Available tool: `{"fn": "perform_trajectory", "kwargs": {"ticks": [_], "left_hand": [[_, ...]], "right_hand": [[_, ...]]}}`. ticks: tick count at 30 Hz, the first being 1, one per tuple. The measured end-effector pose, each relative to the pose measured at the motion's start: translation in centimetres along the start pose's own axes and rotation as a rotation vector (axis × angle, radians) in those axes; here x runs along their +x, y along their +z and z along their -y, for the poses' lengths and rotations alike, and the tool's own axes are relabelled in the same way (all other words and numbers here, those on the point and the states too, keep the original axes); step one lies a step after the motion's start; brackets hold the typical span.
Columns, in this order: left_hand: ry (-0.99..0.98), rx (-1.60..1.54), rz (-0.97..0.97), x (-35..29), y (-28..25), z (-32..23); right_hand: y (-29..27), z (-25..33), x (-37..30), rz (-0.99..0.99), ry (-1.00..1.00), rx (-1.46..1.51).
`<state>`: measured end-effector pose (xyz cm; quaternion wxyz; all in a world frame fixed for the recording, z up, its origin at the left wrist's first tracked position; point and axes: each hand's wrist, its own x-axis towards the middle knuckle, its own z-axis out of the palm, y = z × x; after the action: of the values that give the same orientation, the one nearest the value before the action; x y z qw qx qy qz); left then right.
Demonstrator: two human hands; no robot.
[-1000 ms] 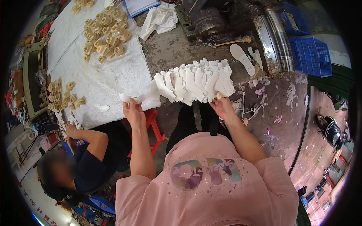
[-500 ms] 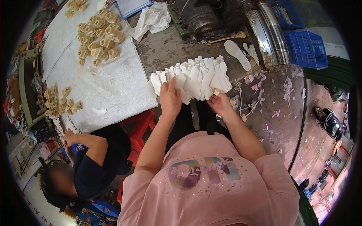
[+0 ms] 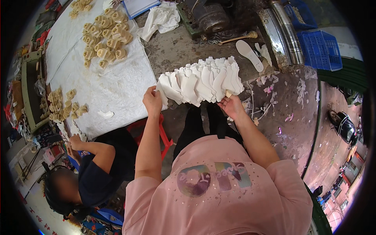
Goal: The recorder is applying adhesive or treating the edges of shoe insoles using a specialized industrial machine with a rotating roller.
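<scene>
A long row of overlapping white shaped cut-outs (image 3: 199,82) lies fanned out along the table's near edge. At the row's left end is my left hand (image 3: 153,102), its fingers closed on the edge of the outermost white cut-out. My right hand (image 3: 232,107) is at the row's near right corner, palm partly turned up. A small beige piece (image 3: 228,94) shows at its closed fingertips, against the white cut-outs; most of it is hidden.
Piles of beige moulded pieces (image 3: 105,37) lie on a white sheet (image 3: 129,84) at left. A white insole (image 3: 249,55) and a wooden-handled tool (image 3: 237,38) lie beyond the row. Blue crates (image 3: 322,51) stand at right. A co-worker (image 3: 96,164) sits at left; red stool (image 3: 166,141) between us.
My left hand has moved left, from on top of the white cut-outs to the row's left end. My right hand stays at the near right corner.
</scene>
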<state>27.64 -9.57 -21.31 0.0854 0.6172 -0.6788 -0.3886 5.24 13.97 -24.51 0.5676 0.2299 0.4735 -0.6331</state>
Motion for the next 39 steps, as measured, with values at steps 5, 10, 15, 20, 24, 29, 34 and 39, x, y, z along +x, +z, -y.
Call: {"fn": "perform_trajectory", "kwargs": {"ticks": [5, 10, 15, 20, 24, 29, 34, 39], "left_hand": [[0.146, 0.284, -0.266, 2.2, -2.6, 4.9], [-0.167, -0.708, 0.001, -1.2, -4.3, -2.5], [-0.138, -0.741, 0.201, -4.6, 0.9, -5.6], [0.146, 0.007, -0.21, -4.9, 4.4, -4.7], [0.236, -0.044, -0.016, -5.5, 2.9, -5.0], [-0.009, -0.231, -0.021, -5.2, 2.1, -2.0], [-0.369, -0.8, 0.059, -3.4, 1.5, -2.1], [-0.483, -0.891, 0.221, -1.4, 0.9, -2.0]], "right_hand": [[0.1, -0.4, 0.3, 0.021, 0.004, 0.008], [0.2, -0.2, -0.1, -0.001, -0.032, 0.044], [0.7, -0.1, -0.2, -0.015, -0.02, 0.025], [1.3, 0.0, -0.5, 0.003, -0.008, 0.024], [-0.1, -0.1, 0.0, 0.035, -0.007, 0.036], [1.1, -0.3, -0.8, 0.032, -0.068, 0.098], [0.9, -0.4, -0.2, 0.02, -0.093, 0.145], [0.4, -0.5, 1.0, 0.043, -0.067, 0.205]]}}
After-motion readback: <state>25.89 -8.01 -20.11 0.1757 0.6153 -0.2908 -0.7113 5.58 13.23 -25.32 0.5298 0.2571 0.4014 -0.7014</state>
